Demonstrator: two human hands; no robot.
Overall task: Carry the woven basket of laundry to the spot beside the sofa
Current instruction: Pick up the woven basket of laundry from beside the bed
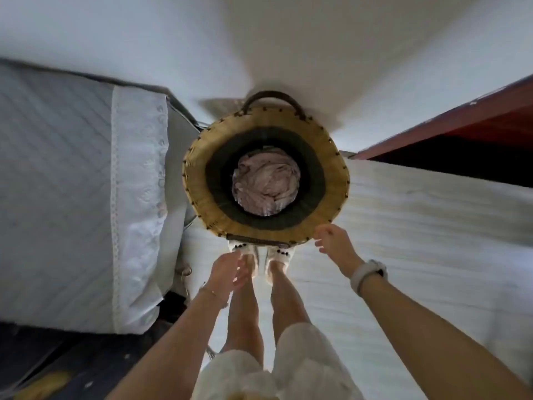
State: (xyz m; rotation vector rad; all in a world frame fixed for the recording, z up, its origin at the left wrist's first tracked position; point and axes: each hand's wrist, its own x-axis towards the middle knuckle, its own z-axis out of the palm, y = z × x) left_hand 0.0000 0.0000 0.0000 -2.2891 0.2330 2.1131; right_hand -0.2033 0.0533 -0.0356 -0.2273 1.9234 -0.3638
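Standing on the pale floor (302, 67) beyond both outstretched hands is the woven basket (202, 194), round, straw-coloured at the rim with a dark band inside, seen straight down its mouth. Left of the left hand, and larger than all else, lies the sofa (57, 168), covered in grey quilted cloth with a white lace-edged throw (138, 180) draped over its near end; the basket sits just beside that end. Right of the right hand spreads a white ribbed rug (432, 226), with a dark reddish wooden edge (461, 122) past it. Two bare legs (245, 307) in white shorts (302, 359) drop between the arms, and pale slippers (277, 252) stand just at the basket's near rim. Inside the basket, at the bottom, a bundle of pinkish laundry (265, 183) is crumpled. A dark loop handle (271, 95) rises at the far rim. The left hand (227, 269) hangs short of the rim, fingers loosely spread and blurred, holding nothing. The right hand (334, 241) is at the near-right rim, fingers curled and partly apart; whether it touches the rim cannot be told, and it grips nothing. A white watch (369, 272) bands the right wrist; a thin bracelet (212, 293) circles the left.
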